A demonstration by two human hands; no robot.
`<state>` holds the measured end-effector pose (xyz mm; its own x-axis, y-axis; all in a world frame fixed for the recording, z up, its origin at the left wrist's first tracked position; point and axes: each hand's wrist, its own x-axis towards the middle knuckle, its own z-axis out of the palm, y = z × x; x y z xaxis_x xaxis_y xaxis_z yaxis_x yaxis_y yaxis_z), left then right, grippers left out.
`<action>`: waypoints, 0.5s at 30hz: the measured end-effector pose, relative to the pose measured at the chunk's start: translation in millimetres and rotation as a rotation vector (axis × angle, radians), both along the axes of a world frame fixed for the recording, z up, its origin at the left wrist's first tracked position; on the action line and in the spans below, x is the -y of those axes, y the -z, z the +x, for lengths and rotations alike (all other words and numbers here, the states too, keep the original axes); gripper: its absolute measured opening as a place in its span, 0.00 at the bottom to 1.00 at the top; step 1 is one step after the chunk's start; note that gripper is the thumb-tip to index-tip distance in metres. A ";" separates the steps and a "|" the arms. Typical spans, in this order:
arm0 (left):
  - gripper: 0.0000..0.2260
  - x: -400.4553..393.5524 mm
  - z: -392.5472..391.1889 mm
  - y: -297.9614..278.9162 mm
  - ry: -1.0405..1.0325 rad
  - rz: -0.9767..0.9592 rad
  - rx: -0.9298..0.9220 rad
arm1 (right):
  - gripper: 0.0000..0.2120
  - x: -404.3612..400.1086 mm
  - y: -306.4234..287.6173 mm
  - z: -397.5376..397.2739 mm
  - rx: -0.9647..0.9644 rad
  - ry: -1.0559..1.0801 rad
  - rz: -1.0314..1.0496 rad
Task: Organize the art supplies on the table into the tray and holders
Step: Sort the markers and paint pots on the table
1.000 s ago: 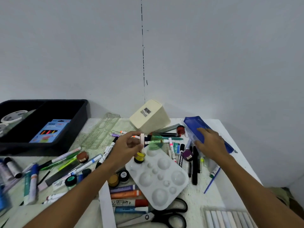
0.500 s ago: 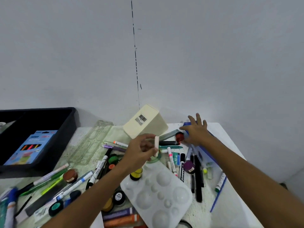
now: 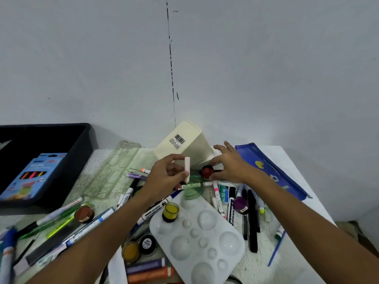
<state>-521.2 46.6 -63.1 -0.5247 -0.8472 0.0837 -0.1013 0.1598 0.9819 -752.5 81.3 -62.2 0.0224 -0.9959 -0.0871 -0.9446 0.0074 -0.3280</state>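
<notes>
Art supplies: markers, pens, paint pots and oil pastels lie scattered over the white surface [image 3: 287, 158], nearly all of them outside any container.
Black tray [image 3: 82, 144]: far left against the wall, holding a blue box of neon colours [image 3: 34, 177]; plenty of room looks left inside.
Cream holder [image 3: 184, 143]: tipped on its side at the back, barcode label up, its mouth facing down toward the clutter.
Blue pencil case [image 3: 272, 171]: flat along the far right edge.
White palette [image 3: 199, 236]: near centre, with a yellow paint pot [image 3: 170, 212] at its upper left corner.
Right hand [image 3: 231, 165]: fingers spread and loose, gripping nothing, reaching to the holder's lower edge just beside a red paint pot [image 3: 207, 171].
Left hand [image 3: 166, 177]: thumb and fingers pinch a pale pink chalk stick [image 3: 187, 170], held upright above the pile.
Advice: I'd stand the holder upright first and steady it with the free hand, then lower the stick in end first without squeezing, as chalk likely snaps.
</notes>
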 end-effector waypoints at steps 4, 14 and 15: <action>0.15 2.6 -1.0 6.6 0.008 0.018 0.006 | 0.22 3.1 -8.9 -13.7 0.025 0.064 -0.051; 0.16 2.2 -8.9 11.4 0.022 0.045 0.013 | 0.36 3.9 -9.5 -38.7 -0.545 0.100 0.215; 0.17 2.3 -9.4 12.1 0.020 0.046 0.014 | 0.36 5.3 -8.1 -37.3 -0.569 0.102 0.226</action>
